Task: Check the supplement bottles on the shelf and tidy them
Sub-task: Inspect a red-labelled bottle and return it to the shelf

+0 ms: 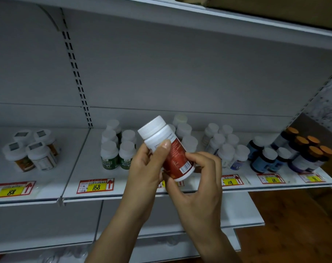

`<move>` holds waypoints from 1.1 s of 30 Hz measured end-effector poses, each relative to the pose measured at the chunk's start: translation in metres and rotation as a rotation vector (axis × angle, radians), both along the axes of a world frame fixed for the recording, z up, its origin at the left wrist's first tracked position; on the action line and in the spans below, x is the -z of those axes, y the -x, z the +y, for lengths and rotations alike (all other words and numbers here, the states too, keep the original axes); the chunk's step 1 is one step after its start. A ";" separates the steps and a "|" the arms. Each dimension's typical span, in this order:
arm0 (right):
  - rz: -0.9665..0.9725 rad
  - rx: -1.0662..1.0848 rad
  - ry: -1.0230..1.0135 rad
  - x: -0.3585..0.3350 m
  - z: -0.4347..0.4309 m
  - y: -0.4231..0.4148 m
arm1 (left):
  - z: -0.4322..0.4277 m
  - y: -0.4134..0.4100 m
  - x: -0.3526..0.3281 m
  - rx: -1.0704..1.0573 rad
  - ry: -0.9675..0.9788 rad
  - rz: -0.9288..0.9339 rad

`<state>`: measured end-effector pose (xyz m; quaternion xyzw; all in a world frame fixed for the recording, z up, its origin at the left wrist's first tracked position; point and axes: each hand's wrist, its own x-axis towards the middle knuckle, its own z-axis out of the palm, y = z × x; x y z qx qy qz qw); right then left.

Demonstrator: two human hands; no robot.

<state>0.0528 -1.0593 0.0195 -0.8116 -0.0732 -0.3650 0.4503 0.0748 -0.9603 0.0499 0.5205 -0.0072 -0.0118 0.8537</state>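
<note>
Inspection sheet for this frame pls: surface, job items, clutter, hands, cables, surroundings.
Surface: white shelf, price tags along its front edge.
Job's things: red-label bottle, white cap, held tilted in front of the shelf; on the shelf, green-label bottles to its left, blue bottles and orange-capped bottles to its right.
Clutter: nothing seen.
Hands: left hand and right hand both grip the red-label bottle.
Cables: nothing seen.
Surroundings: upper shelf above, lower shelf below, wooden floor at right.

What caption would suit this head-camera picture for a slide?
Left hand and right hand hold a tilted red-labelled bottle before the stocked shelf.
</note>
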 end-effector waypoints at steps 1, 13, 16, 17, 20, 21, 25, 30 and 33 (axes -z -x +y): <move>-0.005 0.010 -0.004 0.000 0.000 -0.001 | -0.001 0.001 0.000 0.007 -0.009 -0.013; 0.129 -0.024 -0.225 -0.004 -0.002 -0.004 | -0.008 0.009 0.011 0.059 -0.161 -0.118; 0.364 -0.187 -0.633 -0.020 -0.007 -0.007 | -0.005 0.009 0.012 -0.019 -0.151 -0.120; 0.449 -0.232 -0.741 -0.025 -0.010 -0.009 | -0.003 0.008 0.013 -0.059 -0.149 -0.114; 0.643 -0.431 -1.046 -0.030 -0.015 -0.012 | 0.004 0.002 0.015 -0.105 -0.182 -0.116; 0.687 -0.490 -1.145 -0.031 -0.013 -0.012 | 0.005 0.001 0.015 -0.094 -0.184 -0.107; 0.794 -0.624 -1.278 -0.029 -0.006 -0.008 | 0.006 -0.003 0.015 0.022 -0.162 -0.061; 0.889 -0.593 -1.013 -0.022 -0.009 -0.011 | 0.009 -0.007 0.019 0.005 -0.154 -0.036; 0.782 -0.373 -0.618 -0.023 -0.014 -0.017 | 0.011 -0.008 0.017 -0.093 -0.138 -0.097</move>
